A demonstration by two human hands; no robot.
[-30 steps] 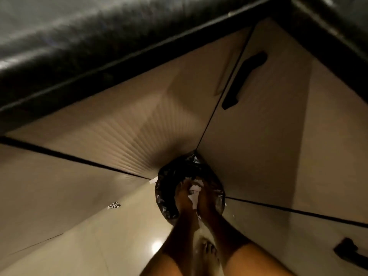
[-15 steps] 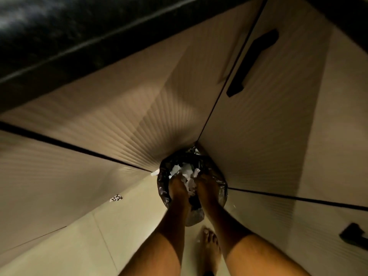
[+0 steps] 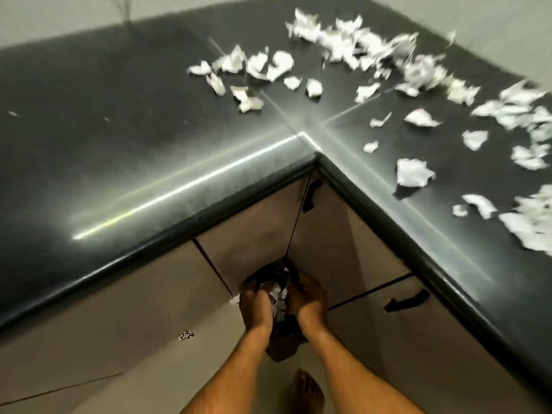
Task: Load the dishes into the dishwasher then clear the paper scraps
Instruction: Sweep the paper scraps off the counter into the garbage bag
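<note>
Black bin bag (image 3: pixel 282 339) sits low between both hands: left hand (image 3: pixel 257 304) and right hand (image 3: pixel 307 298) curl around white scraps (image 3: pixel 277 297), seemingly pressing them in; more paper scraps (image 3: pixel 413 173) litter the table (image 3: pixel 149 130) above, nearer the right hand

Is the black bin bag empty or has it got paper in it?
Not empty: white paper scraps show inside the black bag, between the left hand and right hand.

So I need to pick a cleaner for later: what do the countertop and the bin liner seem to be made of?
Countertop: looks like polished dark stone, perhaps granite; it throws a sharp streak of light and shows seam lines. Bin liner: thin black plastic film, crinkled and glossy between left hand and right hand.
</note>
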